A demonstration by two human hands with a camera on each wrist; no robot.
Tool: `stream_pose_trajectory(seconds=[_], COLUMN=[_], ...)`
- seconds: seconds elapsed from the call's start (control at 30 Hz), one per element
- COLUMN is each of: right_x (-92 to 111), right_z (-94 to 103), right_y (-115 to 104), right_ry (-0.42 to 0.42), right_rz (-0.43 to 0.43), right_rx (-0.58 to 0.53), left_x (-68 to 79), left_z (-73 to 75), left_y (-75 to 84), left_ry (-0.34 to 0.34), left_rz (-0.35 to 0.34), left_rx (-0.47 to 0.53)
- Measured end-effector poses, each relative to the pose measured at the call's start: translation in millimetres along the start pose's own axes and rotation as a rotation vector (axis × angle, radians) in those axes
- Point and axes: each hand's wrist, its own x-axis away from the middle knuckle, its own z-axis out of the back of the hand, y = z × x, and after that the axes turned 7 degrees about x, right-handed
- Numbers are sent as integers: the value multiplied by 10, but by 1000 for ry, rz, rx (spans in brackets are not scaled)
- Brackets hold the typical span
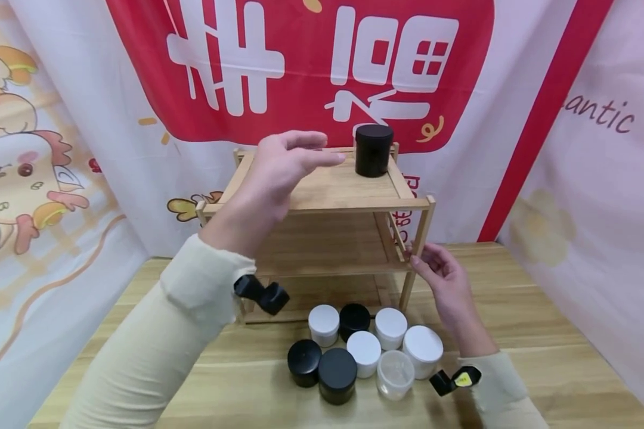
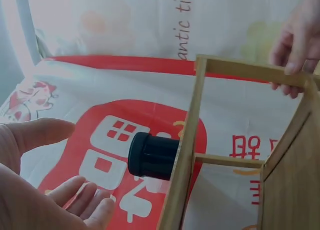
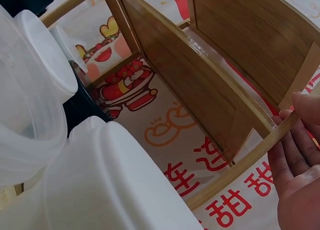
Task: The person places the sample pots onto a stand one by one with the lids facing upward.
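Note:
A three-tier wooden shelf rack (image 1: 322, 267) stands on the table. On the right side of its top board sits a black lidded jar (image 1: 373, 152), upright. My left hand (image 1: 285, 164) hovers over that board, left of the jar, holding nothing. In the left wrist view a gap shows between the spread thumb and fingers (image 2: 102, 212) and the jar (image 2: 150, 155). My right hand (image 1: 446, 285) grips the rack's front right post at middle-shelf height. The right wrist view shows its thumb and fingers on either side of the post (image 3: 240, 177).
Before the rack stand several white-lidded jars (image 1: 364, 353), three black jars (image 1: 337, 375) and a translucent jar (image 1: 395, 374). The lower two shelves lie below the top board. Printed cloth (image 1: 306, 77) hangs behind and on both sides of the wooden table (image 1: 236, 387).

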Motion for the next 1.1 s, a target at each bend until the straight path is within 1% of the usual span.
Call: stream_pose_trajectory(seconds=[0.13, 0.2, 0.3, 0.47, 0.63, 0.73, 0.87, 0.93, 1.03, 1.1], right_x=[-13, -14, -22, -28, -13, -3, -4, -9, -17, -18], right_z=[-2, -7, -3, 16, 20, 20, 20, 20, 19, 20], right_y=[3, -3, -11, -13, 1, 9, 8, 5, 7, 12], right_ry=[-10, -14, -10, -7, -13, -9, -5, -4, -3, -6], right_rz=[4, -1, -9, -10, -22, -31, -33, -32, -23, -21], right_rx=[5, 17, 34, 42, 67, 78, 99, 98, 88, 73], left_x=[188, 284, 375, 405, 402, 422, 503, 555, 619, 646], left_z=[138, 203, 287, 378, 421, 441, 470, 488, 534, 580], left_y=[-126, -181, -254, -354, -480, -584, -771, -894, -1131, -1321], left_ry=[-78, -115, -155, -177, -191, -222, -280, -311, -342, -346], left_rz=[-55, -68, -83, -97, -72, -72, -94, -99, -88, -57], left_rx=[7, 19, 42, 72, 89, 97, 86, 88, 84, 75])
